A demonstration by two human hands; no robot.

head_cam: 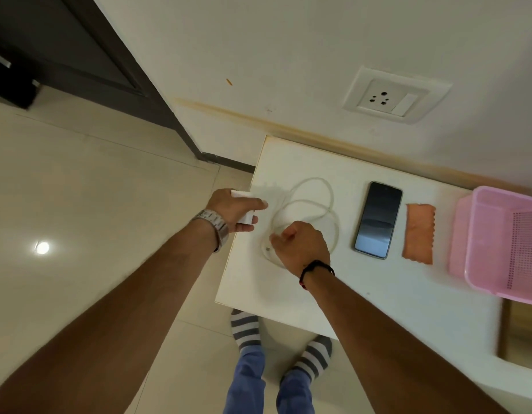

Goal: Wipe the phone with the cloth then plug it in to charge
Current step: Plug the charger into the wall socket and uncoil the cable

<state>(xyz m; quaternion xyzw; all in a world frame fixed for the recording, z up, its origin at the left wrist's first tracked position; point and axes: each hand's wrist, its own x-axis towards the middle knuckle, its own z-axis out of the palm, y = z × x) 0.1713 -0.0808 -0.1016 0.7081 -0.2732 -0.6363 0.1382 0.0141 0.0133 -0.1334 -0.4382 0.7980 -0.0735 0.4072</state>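
My left hand (231, 209) grips the white block-shaped charger adapter (243, 218) at the left edge of the white desk (378, 294). My right hand (303, 245) pinches the thin white charging cable (315, 201) near its plug end, the rest lying in loose loops on the desk. The dark glass-faced phone (377, 219) lies flat to the right of the loops, the orange cloth (418, 233) just beside it, then a pink plastic basket (480, 249). A white wall socket (391, 95) sits above the desk
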